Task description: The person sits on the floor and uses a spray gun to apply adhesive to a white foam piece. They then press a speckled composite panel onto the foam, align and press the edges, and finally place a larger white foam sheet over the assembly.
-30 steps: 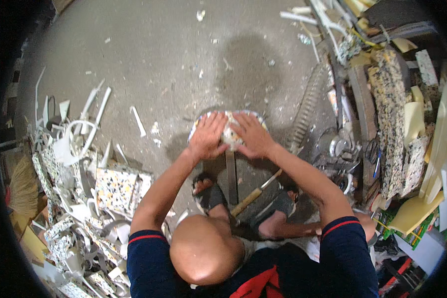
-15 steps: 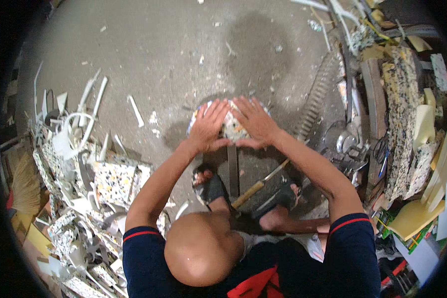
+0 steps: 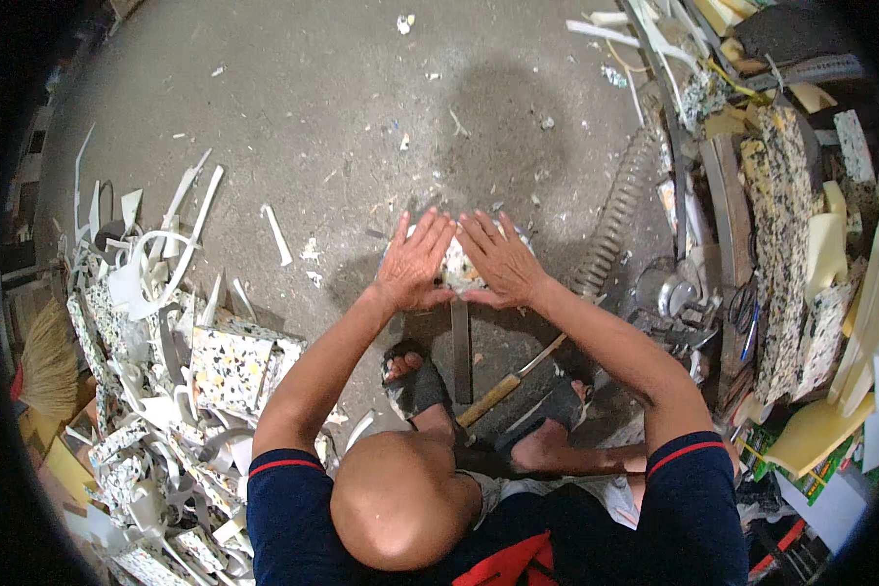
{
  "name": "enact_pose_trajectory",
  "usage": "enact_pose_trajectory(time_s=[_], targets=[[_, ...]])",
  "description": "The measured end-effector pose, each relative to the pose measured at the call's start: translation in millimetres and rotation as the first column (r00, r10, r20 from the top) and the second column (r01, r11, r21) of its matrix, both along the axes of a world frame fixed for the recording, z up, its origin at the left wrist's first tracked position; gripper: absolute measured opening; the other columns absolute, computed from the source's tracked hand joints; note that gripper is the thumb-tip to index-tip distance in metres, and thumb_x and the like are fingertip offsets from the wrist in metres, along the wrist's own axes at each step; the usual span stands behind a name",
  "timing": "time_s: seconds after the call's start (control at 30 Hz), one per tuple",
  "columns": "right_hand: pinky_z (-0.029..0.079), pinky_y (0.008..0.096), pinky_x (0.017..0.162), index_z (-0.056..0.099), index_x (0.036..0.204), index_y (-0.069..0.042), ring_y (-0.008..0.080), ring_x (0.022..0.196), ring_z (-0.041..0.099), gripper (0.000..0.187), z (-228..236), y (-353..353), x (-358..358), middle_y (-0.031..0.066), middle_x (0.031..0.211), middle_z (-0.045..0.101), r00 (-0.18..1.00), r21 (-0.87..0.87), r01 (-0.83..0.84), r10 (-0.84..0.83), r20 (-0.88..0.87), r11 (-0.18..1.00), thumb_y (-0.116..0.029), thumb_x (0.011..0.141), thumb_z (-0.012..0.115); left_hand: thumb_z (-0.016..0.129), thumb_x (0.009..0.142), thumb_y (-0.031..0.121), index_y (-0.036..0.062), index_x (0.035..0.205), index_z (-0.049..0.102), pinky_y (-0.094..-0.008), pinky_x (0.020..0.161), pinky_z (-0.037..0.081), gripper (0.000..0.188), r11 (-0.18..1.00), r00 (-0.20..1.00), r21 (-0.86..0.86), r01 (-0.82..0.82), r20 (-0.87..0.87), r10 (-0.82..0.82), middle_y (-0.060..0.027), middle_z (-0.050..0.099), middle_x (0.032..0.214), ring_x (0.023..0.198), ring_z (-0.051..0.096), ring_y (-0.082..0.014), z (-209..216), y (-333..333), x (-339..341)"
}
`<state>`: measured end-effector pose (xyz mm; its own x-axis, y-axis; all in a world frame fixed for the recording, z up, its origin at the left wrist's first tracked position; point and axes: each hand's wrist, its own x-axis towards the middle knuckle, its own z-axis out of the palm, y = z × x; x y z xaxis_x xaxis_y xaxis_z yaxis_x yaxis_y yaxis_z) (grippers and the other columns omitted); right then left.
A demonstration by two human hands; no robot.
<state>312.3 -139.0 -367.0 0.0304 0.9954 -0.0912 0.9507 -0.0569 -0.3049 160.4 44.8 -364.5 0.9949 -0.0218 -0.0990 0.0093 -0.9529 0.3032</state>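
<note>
Head view: the speckled foam pad [image 3: 455, 271] sits at the far end of the flat dark metal bar [image 3: 462, 354], mostly covered by the hands. The left hand [image 3: 415, 264] lies left of the bar's line, the right hand [image 3: 501, 262] right of it, both palm down, fingers straight and slightly fanned, thumbs turned inward with a gap between. How hard they press cannot be told. Good pressing here likely means weight shared evenly by both palms, so neither side of the pad lifts, with fingertips covering its far rim too. The wooden-handled tool [image 3: 491, 398] slants rightward from near the bar's close end; elbows and shins are best held clear of it.
</note>
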Motion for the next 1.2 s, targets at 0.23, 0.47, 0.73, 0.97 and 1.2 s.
enact_pose_trajectory(time_s=[0.23,0.47,0.73,0.97,1.2], targets=[[0.022,0.0590,0.121,0.037,0.151,0.002,0.0401,0.146,0.035,0.095,-9.8,9.7,9.7,0.0224,0.153,0.041,0.999,0.066,0.041,-0.041,-0.008,0.997,-0.062,0.086,0.063,0.084,0.067,0.057,0.0012,0.152,0.037,-0.0597,0.121,0.024,0.112,0.989,0.999,-0.143,-0.030,0.034,0.035,-0.0184,0.047,0.149,0.144,0.039,-0.0368,-5.5,12.7,10.5],[0.022,0.0611,0.121,0.034,0.154,-0.002,0.0451,0.149,0.029,0.107,-10.0,-14.5,4.8,0.0248,0.159,0.032,0.987,0.078,0.160,-0.159,-0.020,0.984,-0.074,0.082,0.063,0.083,0.066,0.066,0.0058,0.154,0.036,-0.0644,0.117,0.028,0.116,0.989,0.988,-0.045,-0.140,-0.077,0.136,-0.0181,0.033,0.160,0.149,0.030,-0.0402,8.0,14.7,-4.7],[0.024,0.0625,0.119,0.031,0.155,-0.003,0.0484,0.146,0.031,0.115,-15.2,-13.6,14.1,0.0260,0.159,0.031,0.981,0.085,0.194,-0.193,-0.026,0.977,-0.077,0.076,0.067,0.074,0.067,0.079,0.0021,0.154,0.035,-0.0590,0.121,0.026,0.123,0.979,0.985,-0.119,-0.168,0.017,0.172,-0.0210,0.032,0.162,0.149,0.032,-0.0419,-20.2,14.4,-18.9],[0.022,0.0639,0.119,0.031,0.155,0.000,0.0493,0.147,0.028,0.110,-5.4,-16.6,0.1,0.0271,0.160,0.029,0.985,0.051,0.171,-0.170,-0.019,0.984,-0.075,0.081,0.063,0.059,0.092,0.061,0.0028,0.156,0.034,-0.0602,0.123,0.016,0.089,0.966,0.975,-0.135,-0.221,-0.018,0.220,-0.0184,0.028,0.165,0.154,0.020,-0.0396,-19.9,10.1,-24.5],[0.021,0.0644,0.119,0.040,0.152,0.001,0.0418,0.148,0.032,0.085,-12.2,23.1,-13.2,0.0209,0.160,0.035,0.981,0.108,0.178,-0.185,0.055,0.978,-0.059,0.093,0.056,0.053,0.097,0.033,0.0050,0.148,0.049,-0.0621,0.118,0.027,0.059,0.901,0.889,0.009,-0.433,0.167,0.426,-0.0146,0.041,0.159,0.148,0.035,-0.0405,-27.0,-14.1,-9.2]])
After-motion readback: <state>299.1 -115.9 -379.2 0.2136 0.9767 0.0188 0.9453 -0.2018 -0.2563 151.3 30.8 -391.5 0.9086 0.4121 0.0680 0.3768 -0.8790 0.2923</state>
